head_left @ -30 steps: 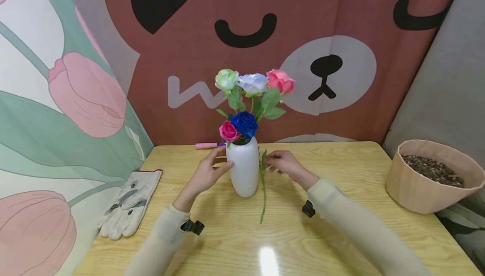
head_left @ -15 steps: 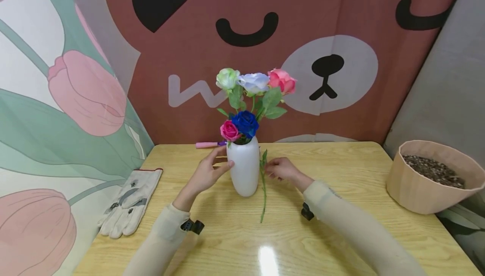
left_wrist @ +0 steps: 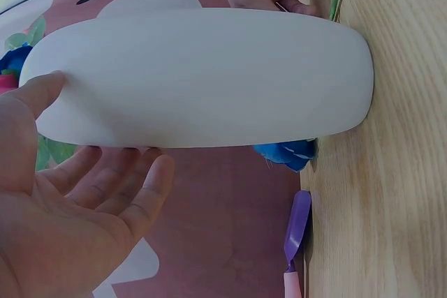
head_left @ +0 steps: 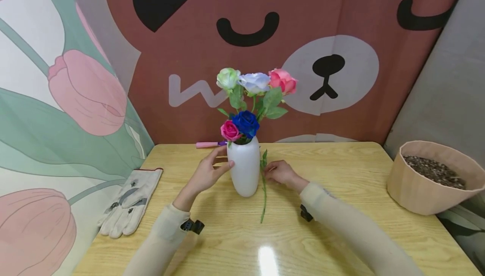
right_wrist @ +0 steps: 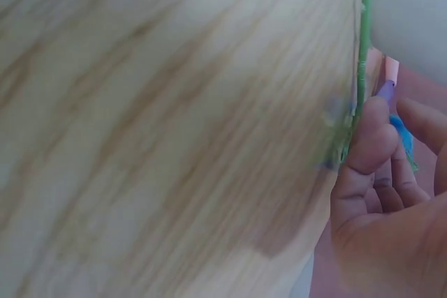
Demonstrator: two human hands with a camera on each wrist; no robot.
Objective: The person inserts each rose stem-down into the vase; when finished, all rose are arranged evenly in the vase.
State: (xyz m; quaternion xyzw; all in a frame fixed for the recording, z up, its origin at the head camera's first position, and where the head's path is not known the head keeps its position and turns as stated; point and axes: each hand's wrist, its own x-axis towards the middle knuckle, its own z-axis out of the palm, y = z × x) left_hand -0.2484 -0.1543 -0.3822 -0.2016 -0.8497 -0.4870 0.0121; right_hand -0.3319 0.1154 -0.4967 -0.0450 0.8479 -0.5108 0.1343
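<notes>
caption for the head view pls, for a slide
Left hand steadies a white vase of roses while right hand touches a loose green stem.

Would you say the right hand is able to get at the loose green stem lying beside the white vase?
Probably yes: the right hand sits right at the green stem, with nothing between them.

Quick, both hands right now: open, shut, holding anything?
Left hand: open, straight fingers touching the side of the white vase.
Right hand: on the table by the green stem, fingertips at it; grip cannot be told.
</notes>
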